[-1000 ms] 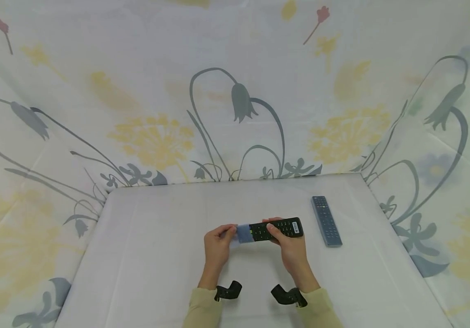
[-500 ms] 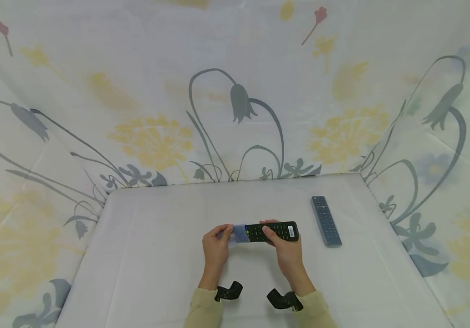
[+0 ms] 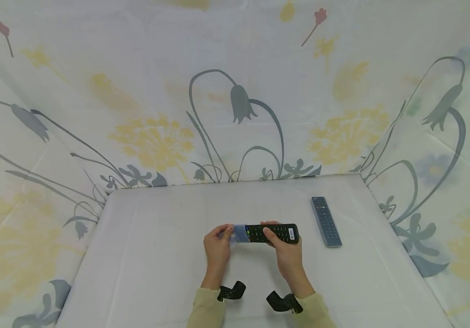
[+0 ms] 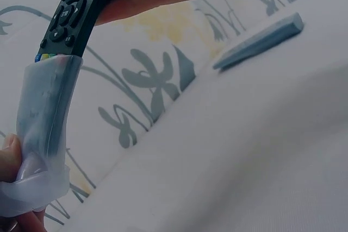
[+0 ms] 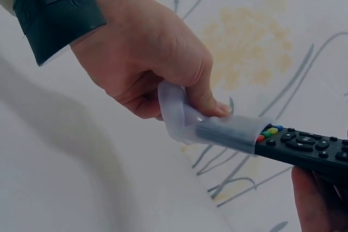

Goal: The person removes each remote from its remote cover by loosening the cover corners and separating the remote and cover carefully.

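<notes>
A black remote control (image 3: 273,233) is held level above the table, its left end inside a translucent sleeve-like cover (image 3: 241,233). My right hand (image 3: 288,255) grips the uncovered part, thumb across the buttons and fingers underneath. On the left, my left hand (image 3: 217,248) pinches the loose end of the cover. That end is folded back in the right wrist view, where the left thumb presses on the cover (image 5: 231,133) near the remote's tip. Coloured buttons show just outside the cover's edge in both wrist views.
A second remote control (image 3: 326,222), bluish and seemingly covered, lies on the white table (image 3: 157,255) to the right of my hands. Flower-printed cloth walls (image 3: 157,141) enclose the table at the back and sides. Black wrist mounts (image 3: 232,290) sit on both forearms.
The black remote and my right hand have shifted slightly left, and the remote lies more level than a second ago. Over the last half second, little has moved. The second remote stays put.
</notes>
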{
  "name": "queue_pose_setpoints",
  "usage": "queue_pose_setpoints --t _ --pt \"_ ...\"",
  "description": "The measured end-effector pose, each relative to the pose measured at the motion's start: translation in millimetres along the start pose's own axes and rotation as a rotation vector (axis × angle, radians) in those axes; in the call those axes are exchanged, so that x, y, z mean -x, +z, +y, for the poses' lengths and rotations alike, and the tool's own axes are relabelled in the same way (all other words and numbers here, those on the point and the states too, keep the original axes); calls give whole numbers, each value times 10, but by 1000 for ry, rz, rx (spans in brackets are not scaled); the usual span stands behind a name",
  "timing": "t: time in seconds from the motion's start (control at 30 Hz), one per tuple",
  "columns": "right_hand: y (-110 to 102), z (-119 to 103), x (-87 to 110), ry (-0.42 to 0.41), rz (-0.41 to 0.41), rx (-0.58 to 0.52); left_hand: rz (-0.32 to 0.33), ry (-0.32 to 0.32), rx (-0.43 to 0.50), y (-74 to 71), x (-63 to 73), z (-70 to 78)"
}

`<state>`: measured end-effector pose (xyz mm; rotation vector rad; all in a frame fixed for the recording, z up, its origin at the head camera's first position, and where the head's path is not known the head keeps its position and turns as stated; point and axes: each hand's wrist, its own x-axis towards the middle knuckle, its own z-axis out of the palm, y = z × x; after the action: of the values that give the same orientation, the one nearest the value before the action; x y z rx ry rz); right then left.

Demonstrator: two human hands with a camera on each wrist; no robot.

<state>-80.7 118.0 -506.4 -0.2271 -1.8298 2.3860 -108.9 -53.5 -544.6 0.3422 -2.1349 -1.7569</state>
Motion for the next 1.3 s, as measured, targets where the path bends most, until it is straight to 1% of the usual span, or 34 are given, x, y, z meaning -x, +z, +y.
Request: queue_pose_setpoints --t 0.17,0.27,0.37,0.43,0.57,0.63,0.7,0.83,0.9,1.0,1.07,1.1,1.3 --pt "15 21 12 -20 5 -7 19 -11 -9 9 -7 15" --pt "20 27 21 -24 17 -8 -6 -20 -1 -6 -18 9" --pt "13 19 21 -27 28 -24 -75 -42 44 -47 -28 -22" --pt "3 12 20 -27 31 -35 -127 -82 104 -88 -27 -51" --pt "-13 2 22 -5 31 -61 -221 -193 226 -163 12 -88" --pt "-22 6 16 8 41 -82 -265 -244 267 -175 35 -96" --pt "-29 3 6 14 56 -107 -311 -276 342 -173 52 -106" --pt "-48 2 -31 -11 104 -160 -400 -329 503 -150 89 -104" --pt "-49 4 -40 -26 125 -173 -434 -360 537 -139 117 -102" --pt "-38 11 -42 -37 143 -198 -481 -387 515 -104 163 -91" --pt "-20 15 -38 -41 149 -210 -488 -393 492 -72 191 -68" --pt "-11 17 -36 -44 152 -217 -482 -391 478 -54 203 -48" --pt "29 33 -28 -50 172 -224 -379 -373 397 12 216 32"
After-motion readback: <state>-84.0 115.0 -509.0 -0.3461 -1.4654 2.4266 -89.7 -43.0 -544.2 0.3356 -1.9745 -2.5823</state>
